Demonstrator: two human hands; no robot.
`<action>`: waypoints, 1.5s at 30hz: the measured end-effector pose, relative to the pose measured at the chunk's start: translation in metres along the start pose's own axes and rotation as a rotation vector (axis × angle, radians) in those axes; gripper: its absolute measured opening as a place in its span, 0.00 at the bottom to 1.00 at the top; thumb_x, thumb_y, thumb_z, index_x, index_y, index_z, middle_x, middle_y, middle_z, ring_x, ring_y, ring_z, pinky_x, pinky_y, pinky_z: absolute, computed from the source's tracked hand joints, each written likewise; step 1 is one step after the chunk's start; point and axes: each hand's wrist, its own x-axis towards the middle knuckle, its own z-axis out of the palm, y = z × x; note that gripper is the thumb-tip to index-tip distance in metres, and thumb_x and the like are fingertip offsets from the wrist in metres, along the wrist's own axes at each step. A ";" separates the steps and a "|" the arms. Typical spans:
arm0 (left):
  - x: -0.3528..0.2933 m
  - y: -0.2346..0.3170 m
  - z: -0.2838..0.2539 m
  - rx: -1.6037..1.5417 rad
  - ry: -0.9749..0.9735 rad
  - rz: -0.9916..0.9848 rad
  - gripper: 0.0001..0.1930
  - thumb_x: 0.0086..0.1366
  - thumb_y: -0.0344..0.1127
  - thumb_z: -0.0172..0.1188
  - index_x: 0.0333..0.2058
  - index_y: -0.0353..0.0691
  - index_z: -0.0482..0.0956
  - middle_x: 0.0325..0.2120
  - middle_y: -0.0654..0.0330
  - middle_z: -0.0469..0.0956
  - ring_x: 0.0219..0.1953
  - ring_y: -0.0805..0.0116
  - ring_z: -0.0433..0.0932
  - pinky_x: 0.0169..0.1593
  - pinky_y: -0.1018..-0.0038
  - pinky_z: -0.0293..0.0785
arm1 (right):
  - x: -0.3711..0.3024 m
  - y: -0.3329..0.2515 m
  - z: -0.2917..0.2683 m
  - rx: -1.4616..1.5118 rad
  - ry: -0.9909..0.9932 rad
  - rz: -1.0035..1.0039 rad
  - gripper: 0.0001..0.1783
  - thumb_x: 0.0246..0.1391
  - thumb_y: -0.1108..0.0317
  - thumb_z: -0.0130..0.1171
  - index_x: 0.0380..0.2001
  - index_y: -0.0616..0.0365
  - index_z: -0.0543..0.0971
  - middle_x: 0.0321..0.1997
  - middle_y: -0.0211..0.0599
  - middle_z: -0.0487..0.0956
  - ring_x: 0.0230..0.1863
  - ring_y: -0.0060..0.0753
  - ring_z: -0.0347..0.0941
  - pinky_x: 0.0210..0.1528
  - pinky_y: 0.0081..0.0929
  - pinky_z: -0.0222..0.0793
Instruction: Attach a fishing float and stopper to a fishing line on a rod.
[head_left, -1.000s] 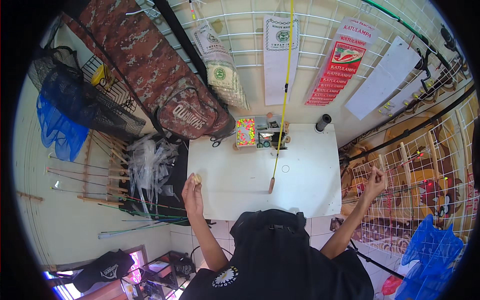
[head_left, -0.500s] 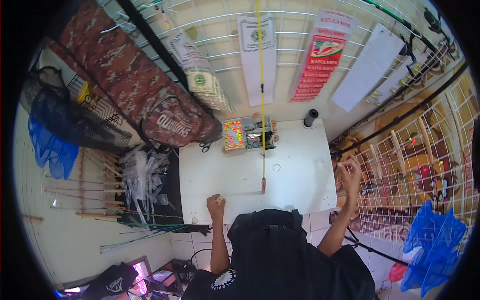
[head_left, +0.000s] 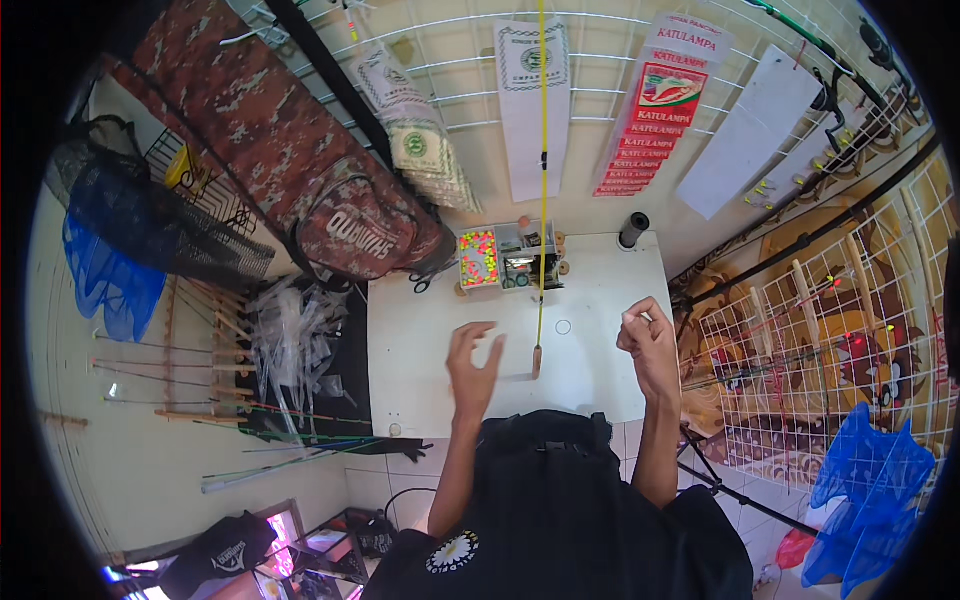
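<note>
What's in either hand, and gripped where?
Nothing shows in the open left hand, near the brown handle of the slender yellow rod. The right hand is curled; whether it pinches anything cannot be told.

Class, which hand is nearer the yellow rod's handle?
The left hand, open; the right hand, curled, is farther from the handle, toward the right edge of the table.

rod (head_left: 543, 200) coloured yellow; long bag (head_left: 260, 140) patterned in reddish-brown camouflage; tabletop (head_left: 430, 330) finished in white; right-side net (head_left: 865, 475) noted blue.
</note>
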 end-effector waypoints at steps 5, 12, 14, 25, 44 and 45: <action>0.011 0.063 0.021 -0.321 -0.303 0.184 0.16 0.52 0.32 0.70 0.41 0.41 0.82 0.36 0.60 0.79 0.33 0.70 0.76 0.37 0.75 0.70 | -0.006 0.003 0.026 -0.121 -0.066 0.031 0.06 0.56 0.71 0.59 0.29 0.57 0.72 0.14 0.16 0.61 0.17 0.11 0.52 0.23 0.16 0.48; 0.012 0.056 0.023 -0.485 -0.355 0.061 0.09 0.55 0.25 0.67 0.37 0.37 0.83 0.34 0.61 0.79 0.33 0.77 0.73 0.38 0.78 0.66 | -0.015 0.015 0.040 -0.109 -0.170 0.128 0.06 0.56 0.71 0.60 0.29 0.59 0.73 0.13 0.17 0.63 0.16 0.10 0.52 0.21 0.16 0.45; 0.011 0.050 0.020 -0.509 -0.379 0.060 0.08 0.56 0.25 0.67 0.36 0.37 0.83 0.33 0.62 0.79 0.33 0.77 0.72 0.37 0.79 0.65 | -0.017 0.019 0.040 -0.103 -0.183 0.143 0.06 0.56 0.71 0.60 0.29 0.59 0.73 0.13 0.17 0.63 0.16 0.10 0.52 0.20 0.16 0.45; 0.012 0.041 0.016 -0.538 -0.361 -0.056 0.04 0.57 0.26 0.67 0.32 0.37 0.83 0.30 0.64 0.79 0.30 0.81 0.69 0.35 0.81 0.62 | -0.025 0.035 0.054 -0.450 -0.038 -0.183 0.04 0.56 0.73 0.62 0.33 0.59 0.77 0.14 0.12 0.53 0.17 0.07 0.44 0.19 0.16 0.37; 0.039 0.009 0.050 -0.506 -0.300 -0.085 0.24 0.61 0.27 0.62 0.56 0.32 0.69 0.50 0.57 0.75 0.51 0.71 0.73 0.55 0.72 0.69 | -0.003 0.058 0.050 -0.513 0.103 -0.239 0.04 0.51 0.73 0.64 0.30 0.59 0.78 0.11 0.13 0.54 0.15 0.07 0.45 0.17 0.18 0.39; 0.040 0.005 0.051 -0.507 -0.301 -0.085 0.24 0.61 0.27 0.62 0.56 0.32 0.69 0.50 0.57 0.75 0.51 0.71 0.73 0.55 0.72 0.69 | -0.002 0.056 0.051 -0.514 0.104 -0.238 0.04 0.51 0.73 0.64 0.30 0.59 0.78 0.11 0.13 0.54 0.15 0.07 0.45 0.17 0.18 0.39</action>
